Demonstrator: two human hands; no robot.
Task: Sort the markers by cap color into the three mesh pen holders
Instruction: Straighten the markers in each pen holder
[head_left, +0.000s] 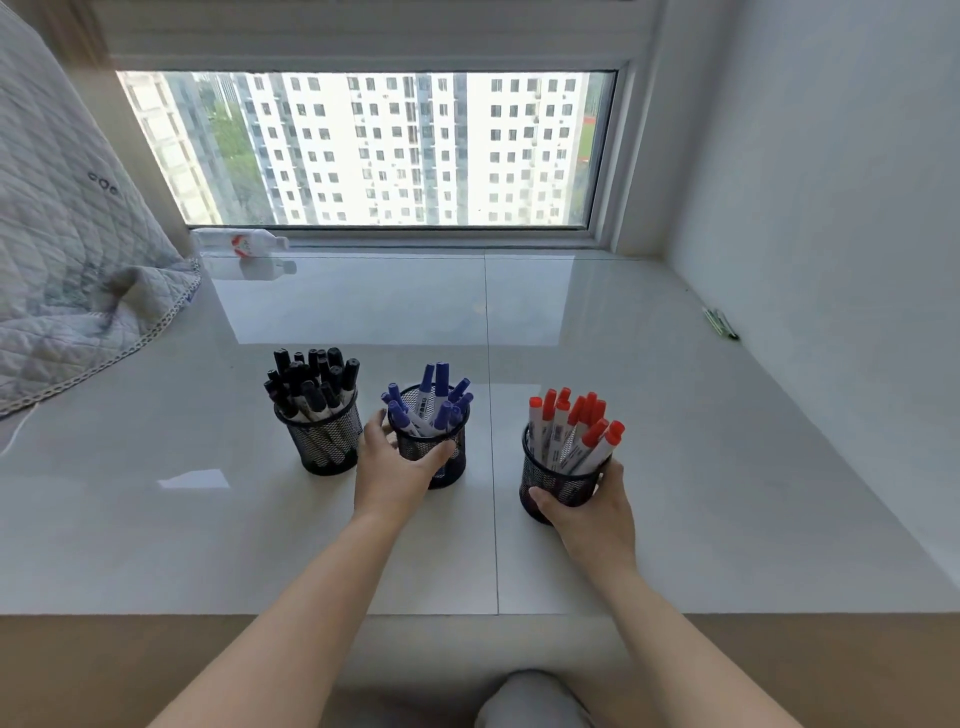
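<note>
glossy white tiled sill (597, 332) is bounded by the window (363, 150) at the far side, a white wall (831, 208) at the right and a quilted blanket (67, 249) draped over the left edge. open tile is seen behind the holders up to the window, plus a wide strip right of the red holder and a bare strip along the near edge.

three black mesh pen holders are set in a row near the middle. left holder (327, 441): black-capped markers (311, 379), caps up. middle holder (447, 465): blue-capped markers (431, 400). right holder (558, 486): red-capped markers (576, 421). left and middle holders are just beside each other; the right one stands apart.

left hand (395, 467) is curled round the middle holder, thumb on its near face, fingers on its left side. right hand (592, 509) is wrapped round the right holder low down, thumb at the left, fingers at the right.

a clear plastic bottle (241, 241) lies on its side by the window frame, label unreadable. small dark pens (719, 322) lie against the right wall, too small to make out. marker print is illegible. lower parts of both gripped holders are hidden by the hands. a grey-clad knee (530, 699) is cut off at the bottom edge.
</note>
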